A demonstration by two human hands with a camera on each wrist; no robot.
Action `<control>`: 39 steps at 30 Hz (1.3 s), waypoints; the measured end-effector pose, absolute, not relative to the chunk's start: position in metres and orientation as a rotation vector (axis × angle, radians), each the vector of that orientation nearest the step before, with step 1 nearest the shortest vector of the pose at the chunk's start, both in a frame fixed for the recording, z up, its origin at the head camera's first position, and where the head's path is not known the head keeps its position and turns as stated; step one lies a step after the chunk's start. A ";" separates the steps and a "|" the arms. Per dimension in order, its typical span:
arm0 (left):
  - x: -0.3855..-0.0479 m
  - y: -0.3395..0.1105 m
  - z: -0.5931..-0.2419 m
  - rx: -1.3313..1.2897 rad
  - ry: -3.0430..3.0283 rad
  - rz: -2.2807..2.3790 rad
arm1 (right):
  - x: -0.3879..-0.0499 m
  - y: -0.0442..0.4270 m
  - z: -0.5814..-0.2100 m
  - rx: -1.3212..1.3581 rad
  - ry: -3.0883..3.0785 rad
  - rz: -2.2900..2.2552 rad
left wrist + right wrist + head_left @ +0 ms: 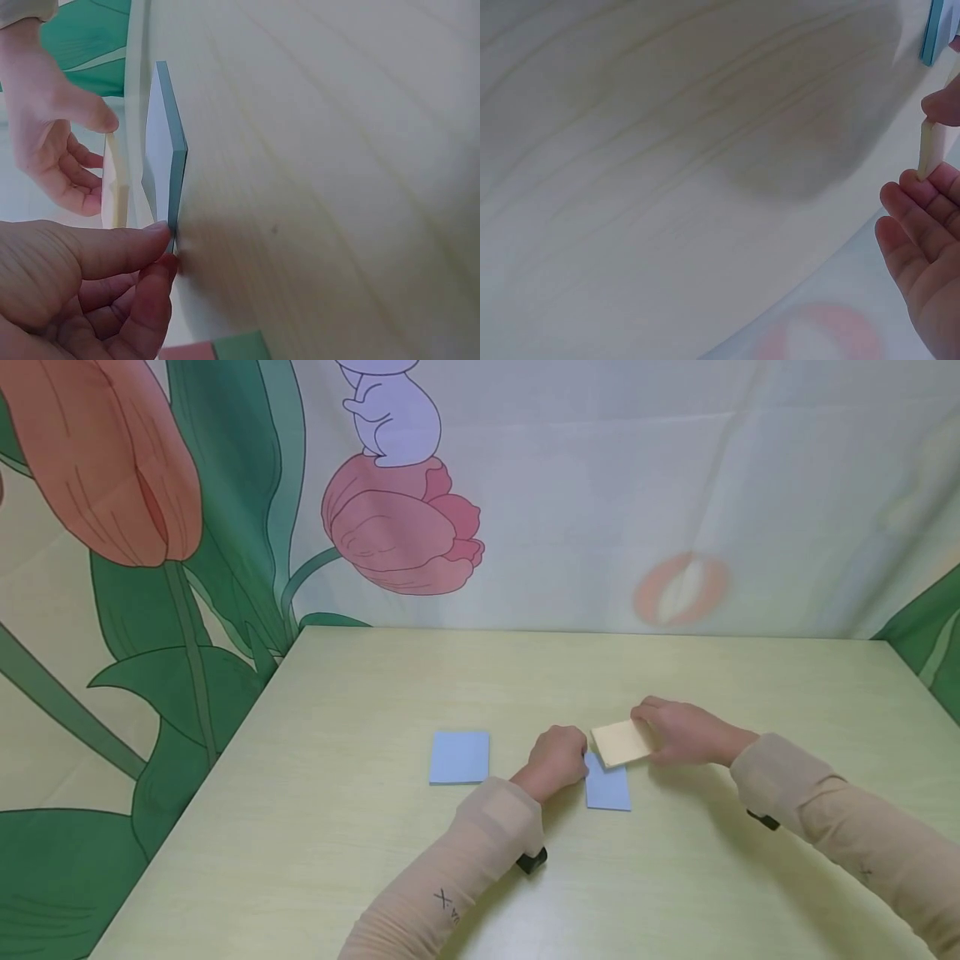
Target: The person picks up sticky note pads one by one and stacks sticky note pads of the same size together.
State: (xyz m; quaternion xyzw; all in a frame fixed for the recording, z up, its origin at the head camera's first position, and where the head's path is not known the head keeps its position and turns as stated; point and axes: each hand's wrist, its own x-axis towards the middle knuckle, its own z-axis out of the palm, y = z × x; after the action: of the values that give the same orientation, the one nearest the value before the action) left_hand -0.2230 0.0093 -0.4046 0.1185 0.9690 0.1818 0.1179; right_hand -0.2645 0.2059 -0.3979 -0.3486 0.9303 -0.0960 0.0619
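Note:
My left hand [558,760] pinches a blue sticky-note pad [609,789] at its left edge. In the left wrist view, the thumb and fingertips hold a corner of that blue pad [163,150]. My right hand [686,731] grips a cream sticky-note pad [622,743] between thumb and fingers, tilted. From the head, the cream pad covers the upper part of the blue one; in the left wrist view, a small gap shows between them. Another blue pad [459,757] lies flat on the table, left of my left hand.
The pale wooden table [337,710] reaches back to a printed curtain [570,510] with tulips. A pink and green patch [238,349] shows at the bottom of the left wrist view; what it is, I cannot tell.

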 end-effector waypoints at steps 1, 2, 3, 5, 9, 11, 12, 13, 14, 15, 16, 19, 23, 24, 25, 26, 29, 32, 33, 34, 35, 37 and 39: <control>-0.223 0.009 -0.405 0.348 2.837 0.532 | -0.264 0.206 -0.398 -1.058 2.811 -0.281; -0.223 0.009 -0.405 0.350 2.838 0.532 | -0.264 0.206 -0.398 -1.058 2.808 -0.272; -0.223 0.009 -0.404 0.348 2.839 0.533 | -0.264 0.206 -0.398 -1.058 2.806 -0.261; -0.223 0.009 -0.404 0.344 2.836 0.534 | -0.264 0.206 -0.398 -1.058 2.804 -0.245; -0.224 0.010 -0.405 0.330 2.831 0.534 | -0.264 0.205 -0.399 -1.063 2.810 -0.218; -0.224 0.010 -0.405 0.325 2.827 0.528 | -0.264 0.205 -0.400 -1.080 2.815 -0.214; -0.224 0.010 -0.405 0.324 2.826 0.523 | -0.263 0.205 -0.400 -1.088 2.822 -0.210; -0.224 0.010 -0.406 0.321 2.824 0.522 | -0.263 0.205 -0.401 -1.110 2.828 -0.202; -0.224 0.010 -0.406 0.318 2.822 0.517 | -0.263 0.205 -0.401 -1.129 2.834 -0.197; -0.224 0.011 -0.406 0.316 2.822 0.512 | -0.262 0.205 -0.402 -1.148 2.841 -0.191; -0.224 0.011 -0.406 0.312 2.820 0.511 | -0.262 0.205 -0.402 -1.165 2.847 -0.186; -0.224 0.011 -0.406 0.305 2.816 0.513 | -0.259 0.204 -0.402 -1.222 2.866 -0.168; -0.224 0.010 -0.405 0.308 2.809 0.526 | -0.257 0.203 -0.402 -1.284 2.879 -0.154; -0.224 0.010 -0.405 0.309 2.809 0.528 | -0.257 0.203 -0.403 -1.300 2.882 -0.148; -0.224 0.010 -0.405 0.311 2.808 0.531 | -0.257 0.202 -0.403 -1.317 2.882 -0.138; -0.224 0.010 -0.405 0.312 2.810 0.533 | -0.257 0.202 -0.404 -1.332 2.884 -0.130; -0.224 0.011 -0.406 0.312 2.807 0.541 | -0.256 0.201 -0.405 -1.380 2.882 -0.105; -0.224 0.011 -0.406 0.310 2.808 0.543 | -0.256 0.200 -0.407 -1.417 2.877 -0.077; -0.224 0.011 -0.406 0.311 2.806 0.542 | -0.256 0.200 -0.407 -1.430 2.875 -0.067; -0.225 0.010 -0.407 0.310 2.805 0.543 | -0.256 0.199 -0.408 -1.441 2.877 -0.059; -0.225 0.010 -0.407 0.311 2.804 0.542 | -0.256 0.199 -0.408 -1.458 2.877 -0.051; -0.225 0.011 -0.407 0.314 2.804 0.539 | -0.256 0.198 -0.409 -1.493 2.877 -0.024; -0.225 0.011 -0.407 0.319 2.805 0.535 | -0.256 0.198 -0.410 -1.532 2.877 -0.001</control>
State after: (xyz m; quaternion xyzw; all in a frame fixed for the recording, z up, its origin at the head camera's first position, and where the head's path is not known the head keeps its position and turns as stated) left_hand -0.2245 0.0108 -0.4073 0.1099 0.9674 0.1847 0.1337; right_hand -0.2562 0.1976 -0.4103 -0.4693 0.8811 -0.0003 -0.0589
